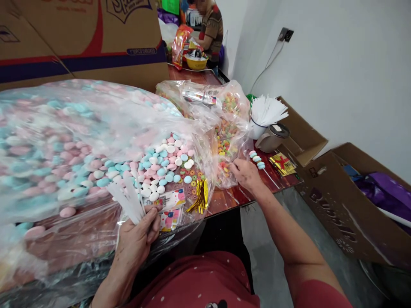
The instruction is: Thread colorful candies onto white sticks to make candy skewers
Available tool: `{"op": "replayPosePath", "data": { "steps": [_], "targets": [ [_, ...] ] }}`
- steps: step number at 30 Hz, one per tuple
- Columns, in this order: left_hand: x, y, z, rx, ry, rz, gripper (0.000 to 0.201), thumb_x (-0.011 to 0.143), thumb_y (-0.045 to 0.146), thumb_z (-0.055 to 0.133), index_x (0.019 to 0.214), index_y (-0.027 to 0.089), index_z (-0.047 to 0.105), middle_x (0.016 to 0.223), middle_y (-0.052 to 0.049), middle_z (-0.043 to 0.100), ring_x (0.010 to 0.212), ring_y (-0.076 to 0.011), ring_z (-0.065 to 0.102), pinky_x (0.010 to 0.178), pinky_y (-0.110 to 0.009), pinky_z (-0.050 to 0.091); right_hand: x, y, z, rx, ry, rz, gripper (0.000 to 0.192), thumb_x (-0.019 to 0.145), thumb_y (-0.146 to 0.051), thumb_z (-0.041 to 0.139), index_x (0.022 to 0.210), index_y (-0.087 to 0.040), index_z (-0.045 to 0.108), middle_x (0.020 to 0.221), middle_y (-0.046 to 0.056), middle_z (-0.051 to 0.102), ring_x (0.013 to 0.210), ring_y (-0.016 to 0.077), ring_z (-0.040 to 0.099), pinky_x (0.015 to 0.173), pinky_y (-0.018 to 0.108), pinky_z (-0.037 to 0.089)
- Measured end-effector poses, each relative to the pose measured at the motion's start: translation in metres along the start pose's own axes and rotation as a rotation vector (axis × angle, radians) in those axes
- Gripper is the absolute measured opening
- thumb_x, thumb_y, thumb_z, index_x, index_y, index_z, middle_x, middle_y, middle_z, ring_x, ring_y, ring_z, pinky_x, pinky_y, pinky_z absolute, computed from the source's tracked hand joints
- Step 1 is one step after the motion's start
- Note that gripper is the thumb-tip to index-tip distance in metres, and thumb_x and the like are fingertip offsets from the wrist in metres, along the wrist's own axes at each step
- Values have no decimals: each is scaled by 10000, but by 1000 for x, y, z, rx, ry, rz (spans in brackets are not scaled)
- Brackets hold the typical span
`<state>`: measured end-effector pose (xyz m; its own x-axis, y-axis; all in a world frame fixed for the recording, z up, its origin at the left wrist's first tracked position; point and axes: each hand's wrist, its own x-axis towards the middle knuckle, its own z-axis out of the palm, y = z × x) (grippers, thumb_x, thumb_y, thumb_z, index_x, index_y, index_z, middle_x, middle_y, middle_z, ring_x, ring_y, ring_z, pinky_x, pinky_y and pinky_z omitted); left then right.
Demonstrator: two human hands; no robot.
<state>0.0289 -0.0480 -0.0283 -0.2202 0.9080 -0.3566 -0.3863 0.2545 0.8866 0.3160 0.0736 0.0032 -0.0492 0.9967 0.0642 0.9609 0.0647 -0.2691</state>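
My left hand point(139, 237) is closed around a fan of white sticks point(126, 196), at the front edge of the table. Behind it, pink, blue and white candies point(157, 167) spill from a large clear plastic bag point(128, 132). My right hand point(246, 174) has its fingers curled together at the clear bag of small colourful ring candies point(226, 139); what they pinch is hidden. To its right lies a stick threaded with pink, white and blue candies point(257, 160). Gold twist ties point(201, 196) and printed cards point(170, 218) rest between the hands.
A cup of white sticks point(257, 128) and a lidded grey mug point(272, 137) stand at the right. Yellow packets point(282, 164) lie by the table edge. Cardboard boxes point(340, 214) sit beyond it. A large carton point(80, 42) blocks the back left. Another person point(212, 32) works behind.
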Motion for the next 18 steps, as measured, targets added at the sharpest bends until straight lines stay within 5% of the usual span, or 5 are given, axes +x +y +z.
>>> {"op": "replayPosePath", "data": {
  "steps": [6, 9, 14, 18],
  "targets": [
    [0, -3, -3, -17, 18, -15, 281, 698, 325, 760, 850, 113, 657, 431, 60, 464, 332, -20, 300, 342, -118, 203, 4, 5, -13, 247, 131, -43, 323, 842, -315, 457, 541, -198, 435, 532, -28, 446, 544, 111, 378, 546, 258, 248],
    [1, -5, -4, -13, 9, -11, 289, 696, 341, 765, 848, 117, 664, 436, 55, 470, 341, -22, 302, 346, -120, 203, 15, 8, -19, 230, 108, -110, 303, 851, -323, 456, 581, -192, 502, 587, -13, 515, 586, 122, 427, 580, 258, 290],
    [0, -10, -3, 26, 11, 7, 354, 694, 405, 782, 863, 113, 678, 439, 57, 463, 344, -19, 301, 356, -124, 201, 69, 3, -16, 201, 49, -213, 259, 924, -226, 405, 879, -171, 654, 925, 63, 680, 858, 179, 578, 789, 289, 430],
    [-1, -12, -2, 49, 41, -14, 404, 654, 444, 802, 857, 117, 682, 433, 52, 468, 345, -24, 306, 357, -130, 191, 123, -5, -1, 139, -66, -203, 128, 893, -239, 589, 886, -142, 673, 920, 47, 680, 846, 179, 626, 792, 314, 508]
  ]
}}
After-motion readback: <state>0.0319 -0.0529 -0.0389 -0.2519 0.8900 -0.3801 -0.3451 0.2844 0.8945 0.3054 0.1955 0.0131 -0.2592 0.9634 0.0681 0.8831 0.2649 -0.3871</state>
